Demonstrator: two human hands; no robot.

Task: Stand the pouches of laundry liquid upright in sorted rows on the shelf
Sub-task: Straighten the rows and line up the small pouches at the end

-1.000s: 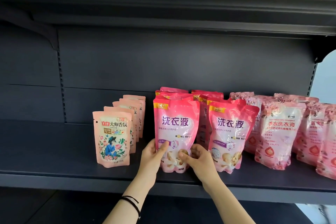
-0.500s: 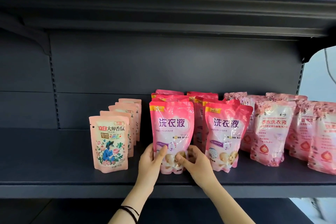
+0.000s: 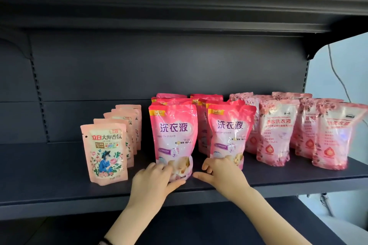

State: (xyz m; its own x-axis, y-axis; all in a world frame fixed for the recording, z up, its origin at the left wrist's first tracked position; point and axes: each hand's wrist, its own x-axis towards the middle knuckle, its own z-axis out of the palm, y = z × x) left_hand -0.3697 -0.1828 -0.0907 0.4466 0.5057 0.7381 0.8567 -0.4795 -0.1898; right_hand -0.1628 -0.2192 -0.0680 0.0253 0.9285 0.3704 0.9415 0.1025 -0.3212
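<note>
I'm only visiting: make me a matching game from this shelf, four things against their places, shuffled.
Things:
1 peach floral pouch
2 pale patterned pouches
3 left hand
4 right hand

Places:
A gripping the base of the left bright pink pouch
B front of the leftmost row
C by the base of the right bright pink pouch
D right end of the shelf

Pairs: 1-B; 2-D; 3-A; 4-C.
</note>
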